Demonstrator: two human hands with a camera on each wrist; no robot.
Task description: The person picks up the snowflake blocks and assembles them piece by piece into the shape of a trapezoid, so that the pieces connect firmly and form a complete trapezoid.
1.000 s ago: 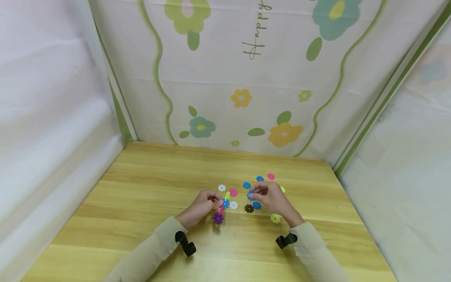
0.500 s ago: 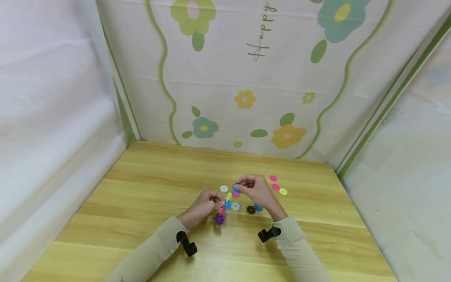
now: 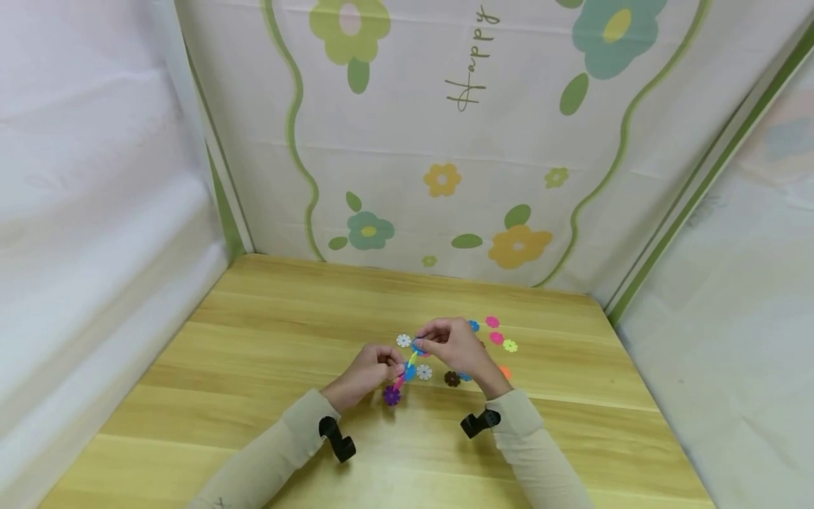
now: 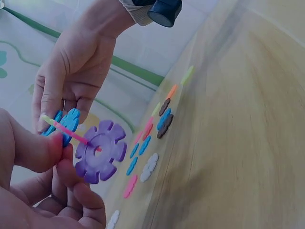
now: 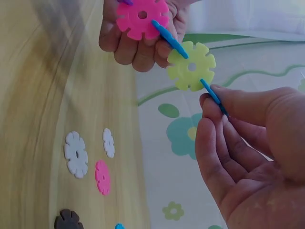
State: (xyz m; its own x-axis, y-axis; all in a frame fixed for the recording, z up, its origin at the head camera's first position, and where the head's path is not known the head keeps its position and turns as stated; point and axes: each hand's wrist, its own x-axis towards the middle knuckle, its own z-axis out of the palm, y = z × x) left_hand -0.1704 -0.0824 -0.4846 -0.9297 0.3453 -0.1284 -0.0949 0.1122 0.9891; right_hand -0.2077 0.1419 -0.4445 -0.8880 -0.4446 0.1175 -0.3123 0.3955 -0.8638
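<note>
My left hand (image 3: 369,371) pinches a chain of interlocking snowflake discs near its pink disc (image 5: 142,19). At the near end of that chain is a purple disc (image 4: 101,151), set crosswise to the pink one. A blue disc (image 5: 170,38) links the pink disc to a yellow-green disc (image 5: 191,66). My right hand (image 3: 454,348) pinches another blue disc (image 5: 214,98) between thumb and fingers. Its edge meets the lower rim of the yellow-green disc, at a slot. Both hands are raised over the wooden table (image 3: 267,311), close together.
Loose discs lie flat around the hands: two white ones, one of them a white disc (image 5: 76,154), a pink disc (image 5: 102,177), a brown disc (image 3: 452,379) and several more to the right. A floral cloth (image 3: 394,141) stands behind the table, with white cloth at both sides.
My right hand has picked up a blue disc from the right-hand group and carried it left to the chain's yellow-green end. My left hand has stayed nearly still with the chain.
</note>
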